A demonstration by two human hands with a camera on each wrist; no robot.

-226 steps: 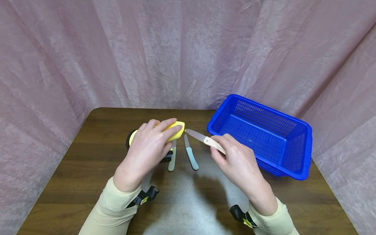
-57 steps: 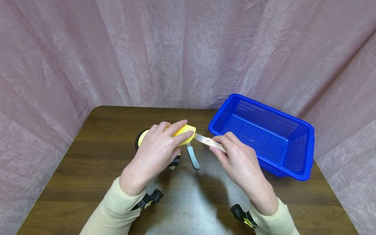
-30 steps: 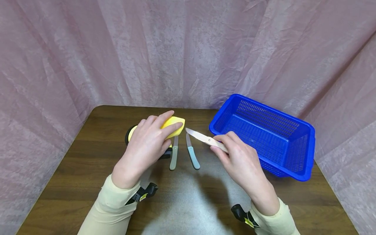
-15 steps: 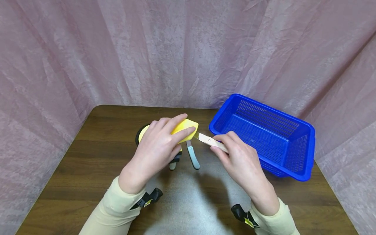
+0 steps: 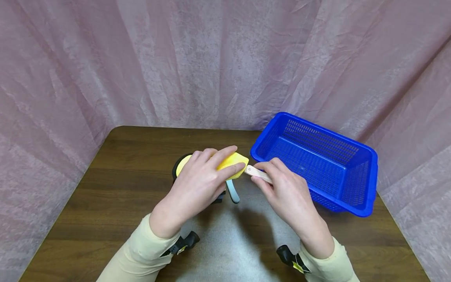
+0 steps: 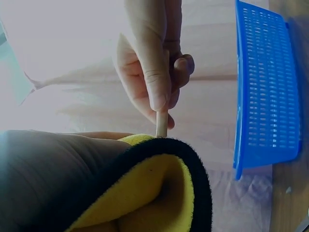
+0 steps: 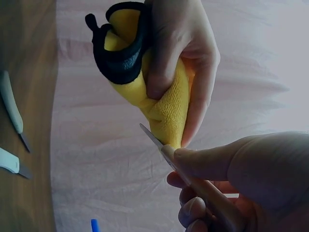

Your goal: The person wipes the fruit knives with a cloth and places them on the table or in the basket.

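Note:
My left hand [image 5: 197, 184] pinches a folded yellow cloth [image 5: 235, 161] with black edging, with the thumb on one side and fingers on the other in the right wrist view. My right hand [image 5: 287, 192] grips the cream handle of a small knife [image 5: 258, 174]. In the head view the cloth covers the whole blade, up to the handle; the right wrist view shows the blade [image 7: 150, 135] against the cloth. Below the cloth a knife with a light blue handle [image 5: 232, 192] lies on the table. A knife with a grey-green handle [image 7: 10, 106] lies beside it, hidden in the head view.
A blue plastic basket [image 5: 313, 201] with perforated sides stands at the right of the wooden table [image 5: 105, 203], close behind my right hand. Nothing shows inside it. A pink curtain [image 5: 176, 66] hangs behind the table.
My left hand and the cloth have moved right, from off the blade's tip, along the blade to the handle. The grey-green handle is now covered. My right hand has stayed nearly still.

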